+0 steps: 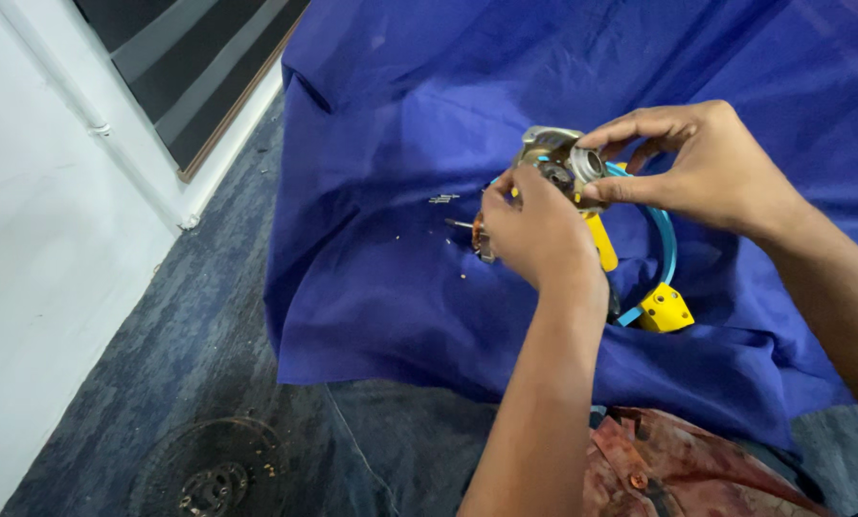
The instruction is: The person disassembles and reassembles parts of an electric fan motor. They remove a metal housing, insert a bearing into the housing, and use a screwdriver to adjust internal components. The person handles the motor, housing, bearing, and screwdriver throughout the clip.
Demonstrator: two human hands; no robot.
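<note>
Draping a surface, blue cloth meets grey carpet beside white wall.

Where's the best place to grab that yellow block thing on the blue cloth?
Probably from above, pinching the two flat sides of the yellow block. It lies free on the blue cloth at the end of the blue curved strip, clear of both hands, so nothing blocks a downward reach.

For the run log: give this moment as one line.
left hand: grips metal part | right hand: pinches same part | below: yellow-and-blue piece, screws | surface: blue cloth
</note>
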